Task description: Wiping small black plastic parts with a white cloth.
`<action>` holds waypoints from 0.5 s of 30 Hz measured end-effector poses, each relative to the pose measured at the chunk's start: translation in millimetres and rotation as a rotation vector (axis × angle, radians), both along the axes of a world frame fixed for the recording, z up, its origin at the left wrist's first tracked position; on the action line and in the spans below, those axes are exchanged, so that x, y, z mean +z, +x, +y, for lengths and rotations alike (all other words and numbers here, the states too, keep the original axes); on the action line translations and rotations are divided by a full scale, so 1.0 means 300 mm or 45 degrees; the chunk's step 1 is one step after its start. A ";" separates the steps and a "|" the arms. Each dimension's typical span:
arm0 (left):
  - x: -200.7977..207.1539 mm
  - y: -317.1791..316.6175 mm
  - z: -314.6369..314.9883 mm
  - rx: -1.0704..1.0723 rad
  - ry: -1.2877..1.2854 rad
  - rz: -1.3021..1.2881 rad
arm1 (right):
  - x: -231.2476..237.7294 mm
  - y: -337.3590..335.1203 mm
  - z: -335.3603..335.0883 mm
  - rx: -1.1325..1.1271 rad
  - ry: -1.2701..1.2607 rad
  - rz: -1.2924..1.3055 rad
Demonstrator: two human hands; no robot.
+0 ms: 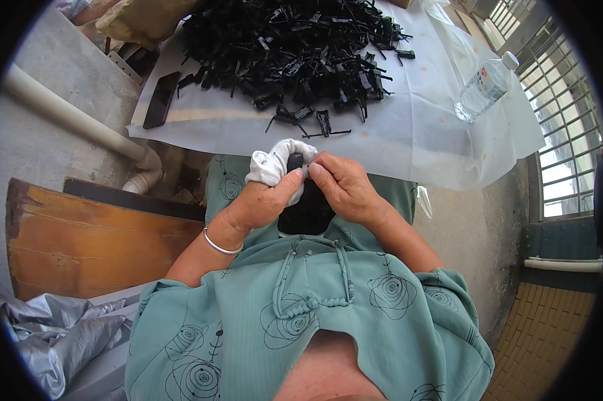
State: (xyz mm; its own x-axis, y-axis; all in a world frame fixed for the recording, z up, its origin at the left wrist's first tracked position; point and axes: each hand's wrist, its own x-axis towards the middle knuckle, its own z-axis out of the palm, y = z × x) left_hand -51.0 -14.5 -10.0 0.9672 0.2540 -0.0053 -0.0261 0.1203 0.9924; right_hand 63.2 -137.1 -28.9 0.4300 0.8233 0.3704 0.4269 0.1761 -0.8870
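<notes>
My left hand (261, 200) is closed around a small black plastic part (294, 162), with the thumb along its near side. A white cloth (268, 167) covers the fingers of that hand and curls around the part. Close against it on the right, my right hand (348, 189) is pinched, thumb against forefinger; what lies between those fingertips is too small to tell. Both hands are above my lap, just off the table's near edge. On the table ahead, a large heap of black plastic parts (301, 53) with thin arms is piled, several lying loose at its near side.
A white plastic sheet (408, 147) covers the table. A dark phone (161, 100) lies at its left edge; a clear water bottle (486, 87) is on the right. A pipe (80, 123) and a wooden board (107, 240) are at left, a barred window (562, 113) at right.
</notes>
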 end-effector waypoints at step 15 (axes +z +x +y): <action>-0.097 -0.004 -0.046 0.248 0.852 -0.151 | -0.078 -0.041 0.022 -0.049 -0.151 0.132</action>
State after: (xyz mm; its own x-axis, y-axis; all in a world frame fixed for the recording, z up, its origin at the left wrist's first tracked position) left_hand -52.1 -28.4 -39.2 0.8882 0.3345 0.3148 -0.0975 -0.5324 0.8408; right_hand 50.8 -130.6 -52.3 0.4927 0.8410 0.2236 0.3362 0.0530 -0.9403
